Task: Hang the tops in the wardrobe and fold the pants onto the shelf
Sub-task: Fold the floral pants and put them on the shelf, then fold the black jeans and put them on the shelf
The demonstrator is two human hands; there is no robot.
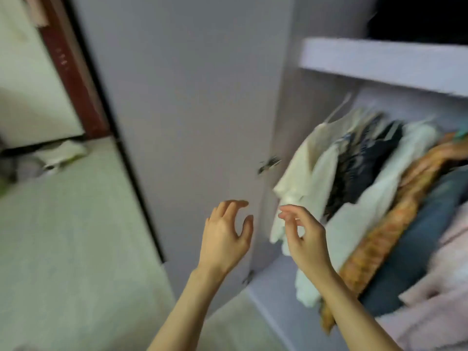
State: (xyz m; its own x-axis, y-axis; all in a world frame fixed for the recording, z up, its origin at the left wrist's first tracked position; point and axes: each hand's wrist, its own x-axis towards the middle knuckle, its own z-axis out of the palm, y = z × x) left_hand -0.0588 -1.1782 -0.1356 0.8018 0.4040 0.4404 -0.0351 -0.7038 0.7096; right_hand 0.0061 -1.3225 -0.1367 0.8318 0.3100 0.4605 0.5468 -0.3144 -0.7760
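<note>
Dim, soft indoor light, heavy motion blur throughout, wide-angle bending at the edges, top right corner black.
</note>
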